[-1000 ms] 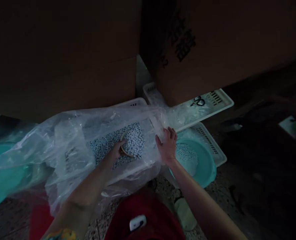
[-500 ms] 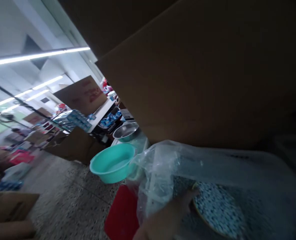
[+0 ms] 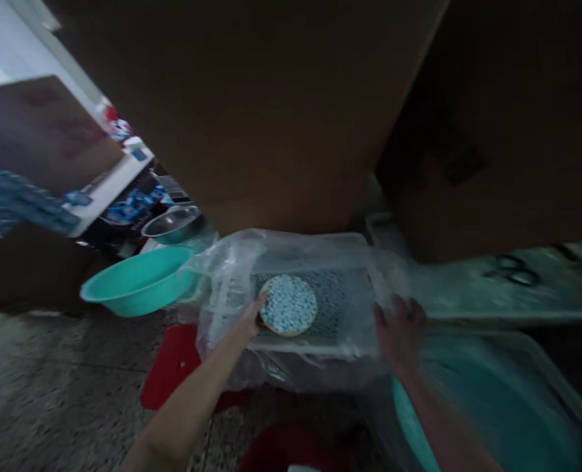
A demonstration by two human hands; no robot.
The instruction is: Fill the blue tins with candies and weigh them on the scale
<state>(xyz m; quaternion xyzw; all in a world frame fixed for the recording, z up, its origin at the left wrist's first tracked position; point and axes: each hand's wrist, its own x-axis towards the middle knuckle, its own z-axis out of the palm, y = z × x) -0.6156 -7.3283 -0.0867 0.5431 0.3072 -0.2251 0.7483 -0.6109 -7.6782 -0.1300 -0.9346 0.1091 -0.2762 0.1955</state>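
A shallow round dish (image 3: 288, 305), heaped with small pale-blue pieces, is pinched at its left rim by my left hand (image 3: 252, 318). It sits over a rectangular tray lined with clear plastic sheet (image 3: 303, 246). More small bluish pieces (image 3: 333, 301) lie spread in the tray around it. My right hand (image 3: 400, 328) is at the tray's right end on the plastic sheet. Its fingers look apart, though dim light and blur soften them, and no held object shows there.
Large cardboard boxes (image 3: 271, 131) loom above the tray. To the left are a turquoise basin (image 3: 138, 282), a metal bowl (image 3: 173, 223) and a red stool (image 3: 173, 367). Scissors (image 3: 514, 270) lie on a surface at right, above a larger turquoise basin (image 3: 487, 393).
The view has swung right and levelled, so tray and dish appear further left and smaller. My right hand has come into view at the tray's right end. My left hand stays at the dish.
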